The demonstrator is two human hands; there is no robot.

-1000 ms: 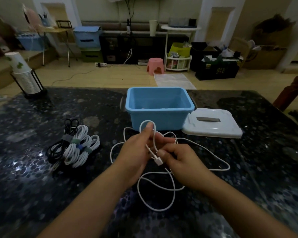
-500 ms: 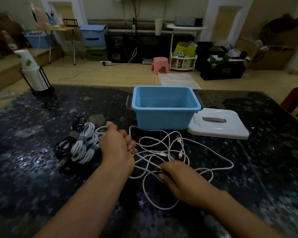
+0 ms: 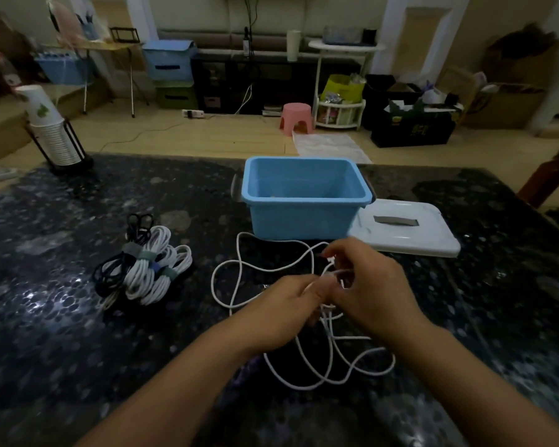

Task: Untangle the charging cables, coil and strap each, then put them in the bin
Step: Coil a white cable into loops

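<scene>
since half a second ago your left hand [image 3: 284, 309] has come in from beside the strapped bundles to meet your right hand [image 3: 367, 290] in front of you, and the loose white charging cable [image 3: 239, 269] has been lifted off the dark speckled stone table [image 3: 62, 333] at its middle. your left hand now pinches the cable between thumb and fingers, and your right hand's fingers curl round a strand just beside it, the two hands touching. slack loops hang below and trail onto the table toward the left. behind the hands stands the open light blue plastic bin [image 3: 304, 217], with its white lid [image 3: 407, 230] flat beside it on the right. to the left lies the pile of coiled, strapped white and black cables [image 3: 146, 269], well apart from the bin.
</scene>
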